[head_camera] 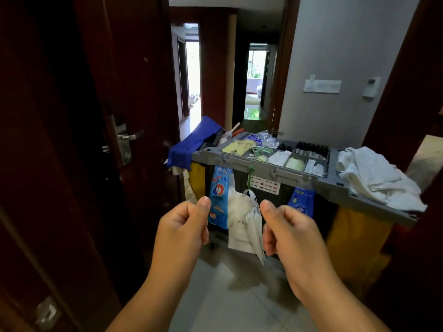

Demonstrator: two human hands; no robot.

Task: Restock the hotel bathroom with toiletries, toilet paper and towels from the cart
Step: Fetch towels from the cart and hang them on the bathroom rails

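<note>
Seen from the doorway of a hotel room, a person's left hand point(182, 226) and right hand point(290, 233) are raised side by side; each is curled into a loose fist with the thumb laid along the forefinger, and nothing shows in either grip; the two fists are apart, touching neither each other nor anything else. Just beyond them a grey housekeeping cart point(275, 172) stands across the doorway on a pale tiled floor point(227, 295); a heap of crumpled white towels point(374, 178) lies on the right end of its top tray. To the left of the heap, divided compartments hold the toiletries; a row of small dark bottles point(311, 148) stands at the back, white sachets point(279, 158) lie in front, and yellow-green packets point(236, 147) lie further left. From the tray's front rim hang a blue printed bag point(219, 197), a bunch of white plastic bags point(244, 221) and, further right, a second blue packet point(302, 200); the white bags show in the gap between the fists. A yellow sack point(354, 236) hangs below the towels; blue cloth point(191, 144) drapes over the cart's left end. A dark wooden door point(72, 116) with a metal lever handle point(127, 136) stands open at left; the grey wall at right bears a paper notice point(322, 86) and a white wall control point(370, 88); behind the cart a corridor leads to a sunlit doorway point(191, 75).
</note>
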